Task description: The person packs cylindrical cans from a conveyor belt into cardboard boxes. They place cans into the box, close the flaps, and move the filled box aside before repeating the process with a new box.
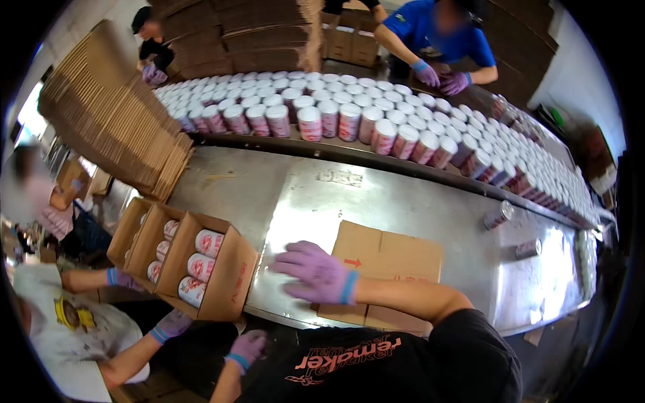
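Note:
My right hand (318, 274), in a purple glove with a blue cuff, reaches over the metal table (242, 176) with spread fingers and holds nothing. Beneath and beside it lies a flat folded cardboard carton (388, 257) with red print. My left hand (249, 348), also gloved, hangs low in front of the table edge; its fingers look loosely curled, and whether it is empty is not clear. To the left stand opened cardboard cartons (237, 272) side by side, with printed cans (209, 243) inside. A co-worker's gloved hands (171, 323) are at these cartons.
A long row of white-lidded cans (348, 122) fills the conveyor (302, 146) along the table's far side. Two loose cans (499, 215) lie or stand at the right. Stacked flat cardboard (116, 116) leans at the left. A co-worker in blue (443, 40) works beyond the cans.

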Available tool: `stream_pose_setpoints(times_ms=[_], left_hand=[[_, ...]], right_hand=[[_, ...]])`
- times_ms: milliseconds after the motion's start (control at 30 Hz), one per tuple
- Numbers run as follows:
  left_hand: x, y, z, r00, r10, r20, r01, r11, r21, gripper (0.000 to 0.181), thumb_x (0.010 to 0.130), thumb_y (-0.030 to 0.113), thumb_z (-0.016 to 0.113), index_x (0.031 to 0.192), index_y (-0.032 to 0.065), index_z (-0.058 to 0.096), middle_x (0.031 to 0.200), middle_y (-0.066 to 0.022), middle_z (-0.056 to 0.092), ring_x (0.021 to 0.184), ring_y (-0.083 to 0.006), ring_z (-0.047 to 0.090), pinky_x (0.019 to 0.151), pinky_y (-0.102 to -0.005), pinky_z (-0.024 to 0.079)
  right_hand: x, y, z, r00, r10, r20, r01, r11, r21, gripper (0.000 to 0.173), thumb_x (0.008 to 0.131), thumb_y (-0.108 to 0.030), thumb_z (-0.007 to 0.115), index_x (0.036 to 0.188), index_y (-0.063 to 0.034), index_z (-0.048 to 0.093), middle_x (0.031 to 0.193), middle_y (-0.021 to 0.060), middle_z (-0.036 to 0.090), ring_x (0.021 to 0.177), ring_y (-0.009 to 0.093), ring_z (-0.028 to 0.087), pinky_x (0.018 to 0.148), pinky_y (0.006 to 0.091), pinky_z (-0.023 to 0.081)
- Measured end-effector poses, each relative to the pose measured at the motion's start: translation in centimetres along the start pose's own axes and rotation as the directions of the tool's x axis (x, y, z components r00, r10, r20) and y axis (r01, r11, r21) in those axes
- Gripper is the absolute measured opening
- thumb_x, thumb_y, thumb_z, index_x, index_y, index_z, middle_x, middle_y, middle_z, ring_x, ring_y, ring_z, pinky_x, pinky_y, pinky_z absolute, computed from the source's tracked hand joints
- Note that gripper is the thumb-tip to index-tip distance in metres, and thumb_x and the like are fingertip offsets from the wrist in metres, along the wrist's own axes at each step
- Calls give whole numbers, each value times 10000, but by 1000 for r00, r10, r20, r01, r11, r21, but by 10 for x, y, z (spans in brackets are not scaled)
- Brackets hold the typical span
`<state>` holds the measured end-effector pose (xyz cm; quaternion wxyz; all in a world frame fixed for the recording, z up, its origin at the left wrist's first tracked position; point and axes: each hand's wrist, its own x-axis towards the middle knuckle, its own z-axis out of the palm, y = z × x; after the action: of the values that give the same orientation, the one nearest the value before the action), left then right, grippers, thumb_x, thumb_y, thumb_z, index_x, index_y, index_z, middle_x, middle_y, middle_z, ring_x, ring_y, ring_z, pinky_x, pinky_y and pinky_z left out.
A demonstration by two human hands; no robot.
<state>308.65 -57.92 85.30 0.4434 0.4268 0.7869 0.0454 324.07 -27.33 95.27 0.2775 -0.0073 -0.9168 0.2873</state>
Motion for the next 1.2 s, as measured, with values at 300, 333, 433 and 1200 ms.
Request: stream_pose_setpoints(times_ms=[300, 333, 433, 1200], left_hand=[[125, 191, 34, 562, 812, 160, -715, 379, 587, 667, 846, 492, 622, 1408, 180, 443, 1485, -142, 348, 1353, -449, 276, 1110, -608, 204], [129, 202, 35, 587, 784, 204, -679, 339, 651, 746, 830, 536, 624, 1451, 193, 394, 1512, -152, 304, 1362, -467, 248, 1107, -627, 192], [135, 226, 26, 627, 703, 336, -677, 279, 681, 902, 791, 632, 616, 1511, 203, 282, 1543, -172, 238, 1383, -481, 203, 1109, -640, 162], [50, 273, -73, 433, 901, -29, -744, 375, 552, 716, 809, 499, 666, 1382, 98, 511, 1481, -156, 415, 1448, -386, 186, 1168, -464, 137]], right_hand=[[-275, -11, -71, 446, 895, -7, -769, 379, -515, 713, 772, -509, 675, 1358, -144, 497, 1439, 137, 420, 1346, 438, 311, 1110, 540, 286], [-299, 2, -65, 478, 877, -45, -779, 400, -482, 762, 760, -531, 672, 1384, -144, 470, 1476, 137, 376, 1363, 456, 273, 1118, 551, 264], [-317, 7, -67, 462, 884, -73, -829, 400, -391, 781, 809, -535, 608, 1448, -137, 397, 1528, 135, 319, 1404, 478, 199, 1154, 537, 199], [-131, 1, -154, 452, 860, -238, -735, 510, 447, 896, 846, -200, 721, 1513, -45, 143, 1379, 198, 443, 1015, 212, 593, 905, 316, 483]])
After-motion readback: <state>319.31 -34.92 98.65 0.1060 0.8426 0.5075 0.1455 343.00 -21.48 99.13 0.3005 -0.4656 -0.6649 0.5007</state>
